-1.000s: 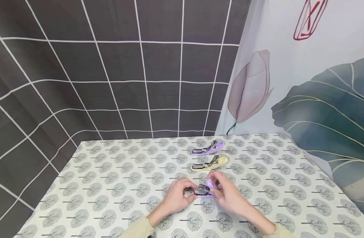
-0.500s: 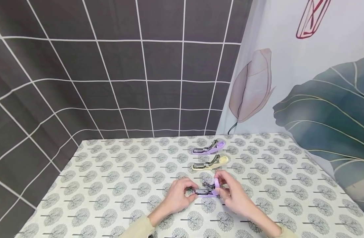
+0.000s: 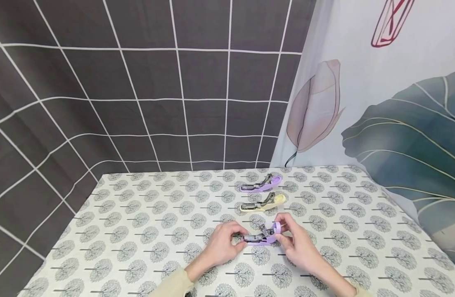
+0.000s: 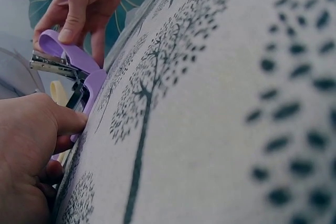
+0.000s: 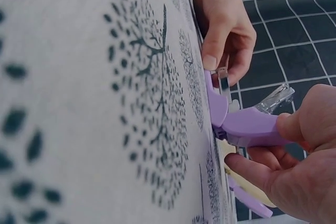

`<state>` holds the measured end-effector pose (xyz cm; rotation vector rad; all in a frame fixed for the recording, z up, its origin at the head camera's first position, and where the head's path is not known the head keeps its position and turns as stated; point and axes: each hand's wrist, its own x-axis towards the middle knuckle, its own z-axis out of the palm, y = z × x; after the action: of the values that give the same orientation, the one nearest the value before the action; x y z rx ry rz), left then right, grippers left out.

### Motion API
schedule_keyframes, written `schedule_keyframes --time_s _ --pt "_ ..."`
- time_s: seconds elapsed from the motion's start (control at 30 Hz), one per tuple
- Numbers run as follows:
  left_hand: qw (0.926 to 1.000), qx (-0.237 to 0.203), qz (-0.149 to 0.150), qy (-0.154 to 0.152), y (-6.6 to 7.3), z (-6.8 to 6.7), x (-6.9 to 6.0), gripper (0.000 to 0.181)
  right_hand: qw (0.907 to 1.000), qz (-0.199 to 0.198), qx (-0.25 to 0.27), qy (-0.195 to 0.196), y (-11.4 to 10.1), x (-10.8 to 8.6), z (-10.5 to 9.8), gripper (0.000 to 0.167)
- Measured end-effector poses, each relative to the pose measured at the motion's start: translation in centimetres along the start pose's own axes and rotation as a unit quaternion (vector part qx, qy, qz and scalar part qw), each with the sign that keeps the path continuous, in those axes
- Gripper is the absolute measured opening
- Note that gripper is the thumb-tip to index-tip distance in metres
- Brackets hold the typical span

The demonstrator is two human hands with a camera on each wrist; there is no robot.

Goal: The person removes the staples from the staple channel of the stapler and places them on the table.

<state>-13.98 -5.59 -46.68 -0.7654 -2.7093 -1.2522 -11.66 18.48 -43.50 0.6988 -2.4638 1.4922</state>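
Observation:
A purple stapler [image 3: 262,242] lies opened out on the patterned cloth, its dark metal parts showing. With thumb and fingers, my left hand [image 3: 223,243] holds the stapler's left end down on the cloth. My right hand [image 3: 299,245] pinches the purple top cover [image 5: 252,127], which is folded back to the right. In the left wrist view, a shiny metal strip [image 4: 52,65] juts out beside this cover. Part of the stapler's left end is hidden behind the left fingers.
Behind the hands, a yellow stapler [image 3: 272,203] and another purple stapler [image 3: 264,187] lie opened out in a row. The tree-print cloth [image 3: 138,231] covers the table. A dark grid curtain [image 3: 197,119] and a white leaf-print curtain [image 3: 316,33] hang beyond it.
My right hand has moved to the right, swinging the purple top cover back and down from a steeper position. The left hand has stayed on the stapler's left end.

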Motion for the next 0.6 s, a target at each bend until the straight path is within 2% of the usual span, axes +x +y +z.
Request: schedule_keyframes --time_s 0.23,0.47,0.6 --pt "1.0000 0.006 0.001 0.001 0.09 0.00 0.01 0.024 0.9999 0.014 -0.002 0.004 0.13 -0.25 -0.30 0.040" --pt "0.9997 0.021 0.009 0.005 0.30 -0.05 -0.01 0.024 0.9990 0.044 0.000 0.006 0.39 -0.60 -0.71 0.037" --pt "0.9996 0.024 0.011 0.007 0.25 -0.08 -0.02 0.024 0.9992 0.038 0.013 -0.008 0.97 -0.85 -1.03 0.034"
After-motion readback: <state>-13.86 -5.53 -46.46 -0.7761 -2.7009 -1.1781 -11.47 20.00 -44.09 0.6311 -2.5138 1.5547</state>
